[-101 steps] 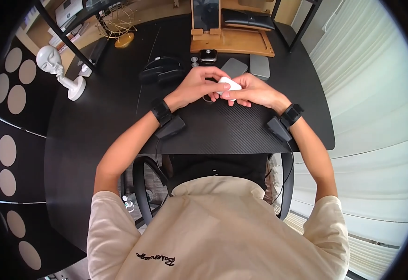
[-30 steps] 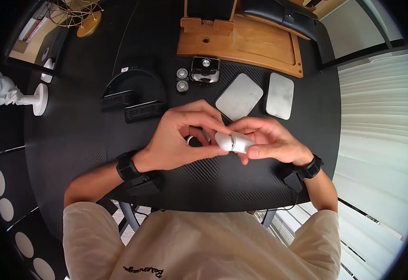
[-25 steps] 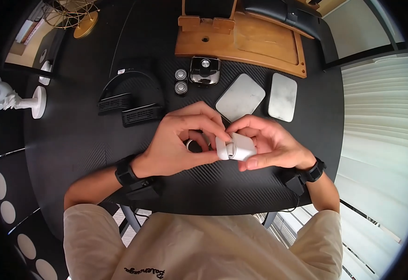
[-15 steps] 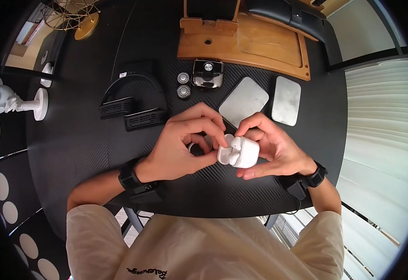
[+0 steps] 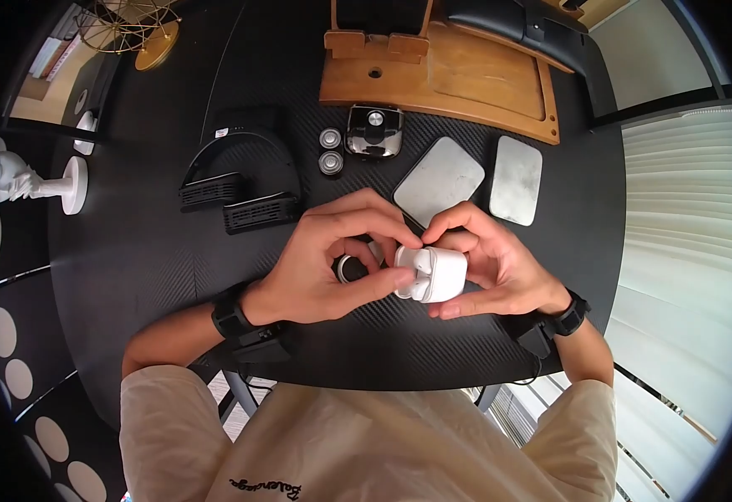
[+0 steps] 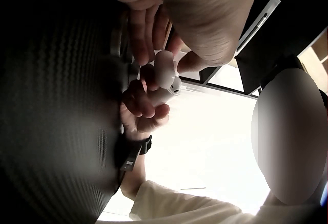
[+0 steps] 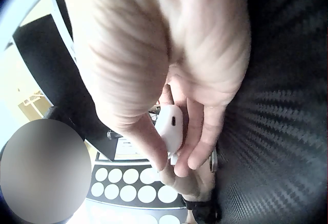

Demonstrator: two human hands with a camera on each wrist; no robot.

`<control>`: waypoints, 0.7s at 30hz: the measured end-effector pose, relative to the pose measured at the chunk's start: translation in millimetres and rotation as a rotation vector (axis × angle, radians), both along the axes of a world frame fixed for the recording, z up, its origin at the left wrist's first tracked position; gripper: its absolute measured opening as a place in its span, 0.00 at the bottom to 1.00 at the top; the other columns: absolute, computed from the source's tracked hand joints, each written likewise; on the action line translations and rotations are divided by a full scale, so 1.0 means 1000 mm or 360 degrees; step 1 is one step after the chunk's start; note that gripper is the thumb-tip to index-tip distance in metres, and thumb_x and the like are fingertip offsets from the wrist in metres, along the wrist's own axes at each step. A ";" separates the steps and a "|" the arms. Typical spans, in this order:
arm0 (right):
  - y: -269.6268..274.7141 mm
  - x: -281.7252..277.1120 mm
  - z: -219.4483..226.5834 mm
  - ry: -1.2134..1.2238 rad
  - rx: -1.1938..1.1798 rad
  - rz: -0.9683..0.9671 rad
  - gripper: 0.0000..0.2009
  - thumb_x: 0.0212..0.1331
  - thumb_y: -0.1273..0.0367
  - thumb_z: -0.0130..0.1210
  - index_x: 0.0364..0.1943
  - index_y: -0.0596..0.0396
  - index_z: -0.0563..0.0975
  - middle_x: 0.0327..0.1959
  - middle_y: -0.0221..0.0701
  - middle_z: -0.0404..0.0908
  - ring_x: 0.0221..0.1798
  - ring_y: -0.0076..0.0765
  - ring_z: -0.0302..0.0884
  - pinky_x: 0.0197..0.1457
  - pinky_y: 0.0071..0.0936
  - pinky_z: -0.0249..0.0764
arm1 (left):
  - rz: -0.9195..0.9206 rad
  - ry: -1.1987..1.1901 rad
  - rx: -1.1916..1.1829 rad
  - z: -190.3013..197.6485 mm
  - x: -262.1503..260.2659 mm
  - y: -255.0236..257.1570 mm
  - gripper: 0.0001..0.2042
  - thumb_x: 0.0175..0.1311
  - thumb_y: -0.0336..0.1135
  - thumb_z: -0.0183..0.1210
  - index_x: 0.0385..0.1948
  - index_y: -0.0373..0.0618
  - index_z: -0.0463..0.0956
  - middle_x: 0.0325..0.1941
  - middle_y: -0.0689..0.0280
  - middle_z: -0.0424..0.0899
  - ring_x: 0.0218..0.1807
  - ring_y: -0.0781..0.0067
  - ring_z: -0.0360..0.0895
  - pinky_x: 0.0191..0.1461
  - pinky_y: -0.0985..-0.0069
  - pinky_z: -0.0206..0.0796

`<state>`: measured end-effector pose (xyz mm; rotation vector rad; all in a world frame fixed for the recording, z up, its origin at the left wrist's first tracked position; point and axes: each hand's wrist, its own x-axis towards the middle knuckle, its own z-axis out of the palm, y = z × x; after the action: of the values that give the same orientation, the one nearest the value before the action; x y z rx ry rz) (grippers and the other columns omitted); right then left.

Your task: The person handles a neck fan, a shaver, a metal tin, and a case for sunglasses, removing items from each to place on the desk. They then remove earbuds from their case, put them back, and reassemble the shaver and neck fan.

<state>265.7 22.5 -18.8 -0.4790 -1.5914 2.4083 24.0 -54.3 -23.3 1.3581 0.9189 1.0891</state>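
Observation:
In the head view, my right hand (image 5: 500, 272) grips a white earbud case (image 5: 447, 274) between thumb and fingers, its lid flipped open toward the left. White earbuds (image 5: 421, 266) sit inside it. My left hand (image 5: 324, 259) is at the lid side, index fingertip at the case's upper edge and blurred thumb over the open lid. The left wrist view shows the rounded white lid (image 6: 165, 69) between the fingers of both hands. In the right wrist view, the case bottom with its dark port slot faces the camera. A dark round thing with a pale rim (image 5: 351, 268) shows partly behind the left fingers.
On the black desk (image 5: 148, 276) lie two grey-white flat boxes (image 5: 440, 181), a shiny dark device (image 5: 374, 131), small round metal pieces (image 5: 330, 161) and a black U-shaped device (image 5: 240, 180). A wooden stand (image 5: 441, 79) is behind; a white head figurine (image 5: 35, 181) stands left.
The white case was closed at first and its lid has been opened, showing the earbuds. Most recently the left thumb moved right over the lid. The head view has tilted down closer to the desk.

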 end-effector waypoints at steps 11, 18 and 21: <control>-0.001 0.000 -0.004 -0.0025 0.0032 -0.0001 0.29 0.53 0.82 0.67 0.57 0.52 0.66 0.51 0.30 0.79 0.55 0.25 0.78 0.56 0.25 0.78 | 0.0003 0.0106 0.0126 -0.001 0.002 0.002 0.17 0.50 0.20 0.73 0.44 0.40 0.85 0.47 0.58 0.78 0.44 0.76 0.81 0.38 0.84 0.79; 0.000 -0.001 -0.001 -0.0071 0.0082 0.0032 0.28 0.54 0.82 0.67 0.56 0.53 0.66 0.50 0.30 0.80 0.54 0.25 0.79 0.56 0.26 0.78 | 0.0033 0.0154 0.0223 -0.003 0.000 0.003 0.16 0.48 0.20 0.74 0.42 0.40 0.86 0.47 0.58 0.78 0.43 0.76 0.81 0.39 0.83 0.79; 0.000 0.000 0.000 -0.0118 0.0134 0.0039 0.30 0.50 0.86 0.67 0.57 0.55 0.66 0.52 0.31 0.80 0.56 0.27 0.78 0.57 0.27 0.77 | 0.0049 0.0044 0.0136 -0.006 0.002 0.002 0.15 0.48 0.20 0.74 0.40 0.39 0.86 0.47 0.58 0.79 0.43 0.75 0.81 0.39 0.83 0.79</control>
<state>266.0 22.4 -19.3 -0.5423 -1.7314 2.3554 26.2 -52.4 -29.8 1.4363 0.9249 1.1470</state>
